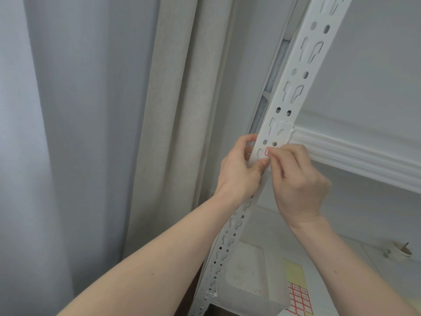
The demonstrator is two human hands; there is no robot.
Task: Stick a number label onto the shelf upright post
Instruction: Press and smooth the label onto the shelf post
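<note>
A white slotted shelf upright post (293, 83) runs diagonally from the top right down to the bottom centre. A small red-bordered number label (267, 151) lies on the post's face just below the shelf beam. My right hand (296, 181) pinches the label's edge with thumb and forefinger against the post. My left hand (239, 169) grips the post from the left, fingers wrapped behind it and the thumb pressing the front just below the label.
A white ribbed shelf beam (355, 160) extends right from the post. On the lower shelf stand a translucent plastic tub (252, 281) and a sheet of red-bordered labels on yellow backing (298, 297). Beige curtains (173, 133) hang at the left. A small cup (402, 250) sits far right.
</note>
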